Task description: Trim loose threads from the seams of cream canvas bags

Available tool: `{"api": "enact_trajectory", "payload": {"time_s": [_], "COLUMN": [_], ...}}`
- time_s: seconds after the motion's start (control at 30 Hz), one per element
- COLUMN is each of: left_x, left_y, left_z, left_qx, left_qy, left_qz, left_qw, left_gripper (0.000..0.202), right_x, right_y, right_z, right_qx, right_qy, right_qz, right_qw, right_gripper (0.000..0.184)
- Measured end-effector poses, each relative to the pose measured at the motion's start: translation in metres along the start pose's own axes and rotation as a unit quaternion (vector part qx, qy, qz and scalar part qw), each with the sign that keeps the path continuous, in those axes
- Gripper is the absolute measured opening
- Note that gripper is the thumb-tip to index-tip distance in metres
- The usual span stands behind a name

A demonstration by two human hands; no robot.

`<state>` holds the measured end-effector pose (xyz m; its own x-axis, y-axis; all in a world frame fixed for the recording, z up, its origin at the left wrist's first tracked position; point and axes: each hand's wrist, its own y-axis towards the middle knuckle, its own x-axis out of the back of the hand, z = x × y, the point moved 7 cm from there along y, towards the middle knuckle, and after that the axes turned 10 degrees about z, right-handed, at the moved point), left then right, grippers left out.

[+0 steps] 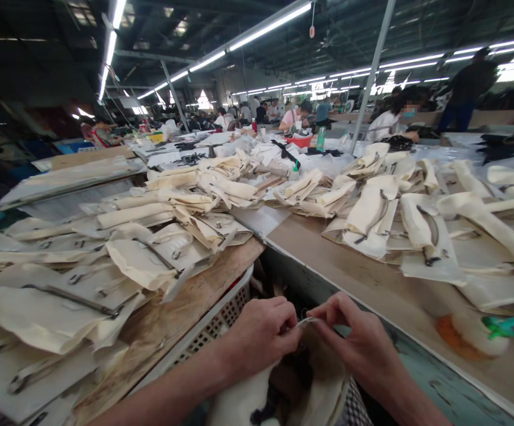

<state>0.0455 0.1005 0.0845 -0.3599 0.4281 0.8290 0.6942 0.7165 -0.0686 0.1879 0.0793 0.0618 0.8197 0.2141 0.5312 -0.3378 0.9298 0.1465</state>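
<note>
Low in front of me, a cream fabric piece [246, 402] with dark strap-like parts rests over my lap; it looks like a bag panel. My left hand [266, 325] is closed on its upper edge, fingers curled and thumb pressed in. Close to its right, my right hand [350, 331] pinches the same edge between thumb and fingertips. A thin loop, perhaps thread, shows between the hands. The piece's lower part runs out of the picture.
Similar cream pieces [137, 254] with dark handles cover both tables. A white plastic basket [234, 305] stands between them. On the right table [301, 236] lies a bottle with a green nozzle [499, 326]. Co-workers, including a masked person [385, 124], sit farther back.
</note>
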Motion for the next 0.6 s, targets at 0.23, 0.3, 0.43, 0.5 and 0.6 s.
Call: {"api": "enact_trajectory", "payload": {"time_s": [0.23, 0.3, 0.43, 0.5, 0.6], "left_x": [-0.014, -0.016, -0.02, -0.02, -0.018], "left_y": [0.009, 0.008, 0.009, 0.011, 0.013], "left_z": [-0.005, -0.006, -0.003, 0.002, 0.005], "left_qx": [-0.065, -0.069, -0.059, -0.04, -0.019], "left_qy": [0.169, 0.18, 0.175, 0.172, 0.15], "left_qz": [0.022, 0.007, 0.006, 0.006, 0.008], "left_qw": [0.983, 0.981, 0.983, 0.984, 0.989], "left_gripper": [0.022, 0.025, 0.019, 0.02, 0.021], "right_x": [0.0, 0.0, -0.007, -0.016, -0.026], "right_y": [0.002, 0.0, -0.013, -0.024, -0.038], "right_z": [0.004, 0.006, 0.007, 0.005, -0.005], "right_qx": [-0.006, -0.011, 0.001, 0.023, 0.006], "right_qy": [-0.031, -0.062, -0.153, -0.215, -0.235], "right_qz": [-0.037, -0.049, -0.07, -0.08, -0.105], "right_qw": [0.999, 0.997, 0.986, 0.973, 0.966], "right_gripper": [0.025, 0.014, 0.025, 0.052, 0.073]}}
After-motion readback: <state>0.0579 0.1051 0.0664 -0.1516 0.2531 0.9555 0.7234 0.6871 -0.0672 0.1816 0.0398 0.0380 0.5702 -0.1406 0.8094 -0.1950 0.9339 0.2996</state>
